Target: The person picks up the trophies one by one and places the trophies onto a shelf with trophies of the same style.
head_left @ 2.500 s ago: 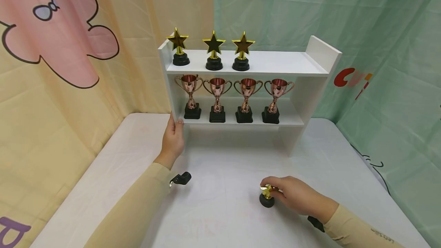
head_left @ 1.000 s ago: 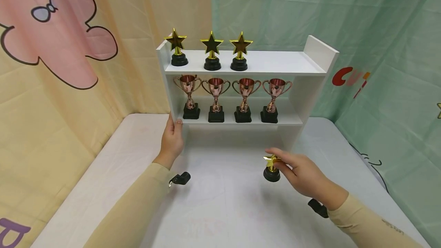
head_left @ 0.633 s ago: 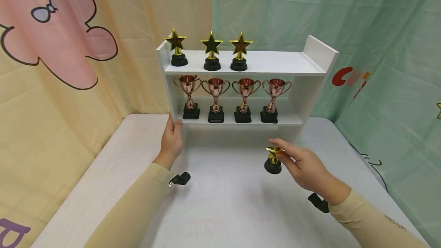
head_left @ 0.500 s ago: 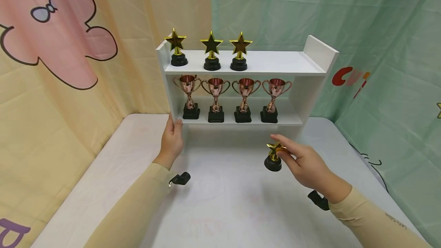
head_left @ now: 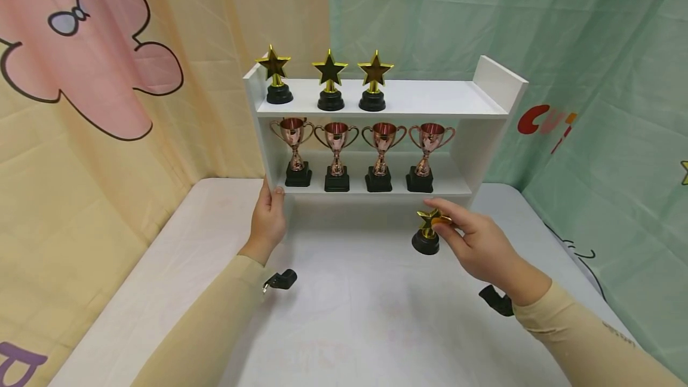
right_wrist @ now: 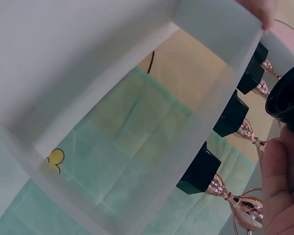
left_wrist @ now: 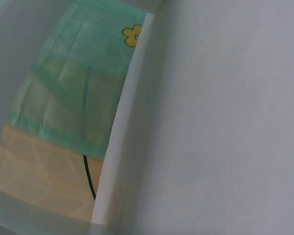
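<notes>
My right hand (head_left: pixel 481 249) pinches a gold star trophy (head_left: pixel 426 242) by its star, holding it above the table in front of the shelf's lower right part. The trophy's round black base (right_wrist: pixel 288 95) faces the right wrist camera. At the left my left hand (head_left: pixel 269 220) grips the side panel of the white shelf (head_left: pixel 435 95), thumb in front. Three star trophies, a left one (head_left: pixel 278 93), a middle one (head_left: pixel 330 99) and a right one (head_left: pixel 372 99), stand on the top tier. Several rose-gold cup trophies (head_left: pixel 379 179) line the tier below. In the left wrist view no hand shows.
The shelf stands at the back of a table with a white cloth (head_left: pixel 344 315). A yellow curtain (head_left: pixel 215 76) hangs at the left and a green one (head_left: pixel 602 136) behind and at the right. Raised end panels (head_left: pixel 500 85) bound the top tier.
My right hand has lifted the star trophy off the table and carried it forward toward the shelf. My left hand has kept its grip on the side panel.
</notes>
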A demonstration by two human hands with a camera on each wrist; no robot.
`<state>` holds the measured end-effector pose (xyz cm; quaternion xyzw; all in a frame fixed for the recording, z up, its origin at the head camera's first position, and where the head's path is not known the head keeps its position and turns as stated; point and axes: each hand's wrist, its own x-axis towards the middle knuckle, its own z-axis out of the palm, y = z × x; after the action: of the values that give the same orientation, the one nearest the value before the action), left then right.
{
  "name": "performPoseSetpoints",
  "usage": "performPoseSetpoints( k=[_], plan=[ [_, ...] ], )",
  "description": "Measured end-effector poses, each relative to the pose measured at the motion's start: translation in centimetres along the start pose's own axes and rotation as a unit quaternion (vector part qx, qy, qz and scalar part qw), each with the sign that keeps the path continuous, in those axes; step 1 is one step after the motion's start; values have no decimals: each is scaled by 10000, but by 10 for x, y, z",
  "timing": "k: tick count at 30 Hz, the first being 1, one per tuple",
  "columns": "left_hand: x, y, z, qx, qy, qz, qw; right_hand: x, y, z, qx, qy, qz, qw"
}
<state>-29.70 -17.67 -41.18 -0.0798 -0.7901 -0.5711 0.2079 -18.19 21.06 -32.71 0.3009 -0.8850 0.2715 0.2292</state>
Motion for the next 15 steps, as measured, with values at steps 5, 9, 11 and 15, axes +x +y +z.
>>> performPoseSetpoints(
  k=[5, 9, 11, 15],
  plan=[
    [1, -1, 0, -85, -16, 44, 10000, 6, 1, -5, -8, 110, -106, 9999],
    [0, 0, 1, -105, -44, 43, 9999, 14, 2, -9, -1, 315, -243, 9992],
    [-1, 1, 1, -106, -65, 37, 9999, 18, 2, -12, 28, 401, -301, 9987],
    [-1, 1, 1, -82, -69, 24, 9999, 28, 1, -19, 34, 506, -344, 9981]
  ],
)
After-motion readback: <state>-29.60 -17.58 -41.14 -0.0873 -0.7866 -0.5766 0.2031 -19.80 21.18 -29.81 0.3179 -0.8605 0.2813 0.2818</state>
